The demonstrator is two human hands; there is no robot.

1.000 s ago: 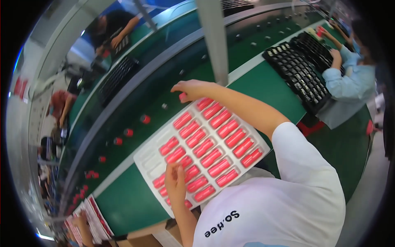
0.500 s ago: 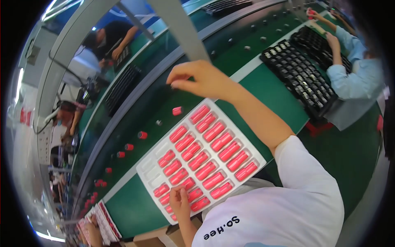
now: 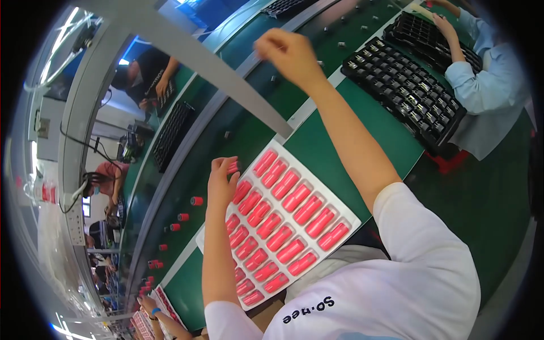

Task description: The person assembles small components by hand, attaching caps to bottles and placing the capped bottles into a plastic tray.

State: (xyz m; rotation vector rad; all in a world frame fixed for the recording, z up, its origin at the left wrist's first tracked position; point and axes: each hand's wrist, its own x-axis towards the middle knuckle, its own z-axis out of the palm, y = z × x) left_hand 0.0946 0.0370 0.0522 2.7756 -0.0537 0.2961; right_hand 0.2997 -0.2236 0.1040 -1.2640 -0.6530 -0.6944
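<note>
In the head view, taking the picture as a clock face, the left hand (image 3: 224, 177) is just in from 9 o'clock, pinching a pink cylinder (image 3: 233, 166) between thumb and fingers, its dark end showing. To handle that piece well, a light grip on its sides seems best, with the wrist kept high: the left forearm crosses over the white tray (image 3: 343, 212) at 6 o'clock and could knock the cylinders lying in its compartments. Lining the piece up lengthwise with those rows before lowering it would probably save a second adjustment. The right hand (image 3: 289, 55) is at 12 o'clock above the green belt (image 3: 249, 141), fingers loosely curled; it is blurred, so whether it holds anything I cannot tell. Keeping it clear of the left hand looks sensible. Loose pink cylinders (image 3: 196, 201) lie on the belt around 8 o'clock; the green bench (image 3: 377, 127) shows towards 2 o'clock, beside a black tray
</note>
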